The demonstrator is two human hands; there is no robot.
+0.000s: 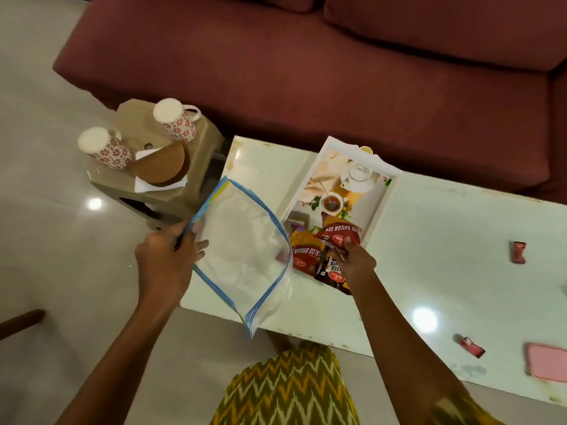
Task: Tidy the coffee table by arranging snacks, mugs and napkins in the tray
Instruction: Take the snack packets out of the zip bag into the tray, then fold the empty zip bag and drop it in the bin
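Observation:
My left hand (pixel 167 259) pinches the rim of a clear zip bag (pixel 242 250) with a blue edge, held open over the white coffee table (pixel 429 240). My right hand (pixel 352 259) grips a red snack packet (pixel 339 236) over the near end of the printed white tray (pixel 385 207). More snack packets (pixel 306 256) lie at the tray's near end, partly on the table. Two floral mugs (pixel 176 121) (pixel 102 147) stand upside down on a small beige stool (pixel 202 148) to the left, beside a brown round holder (pixel 165 165) resting on white napkins (pixel 144 185).
A maroon sofa (pixel 306 72) runs along the far side of the table. Two small red wrapped sweets (pixel 303 252) (pixel 471 345) and a pink flat object (pixel 549 361) lie on the right of the table. Glossy floor surrounds the stool.

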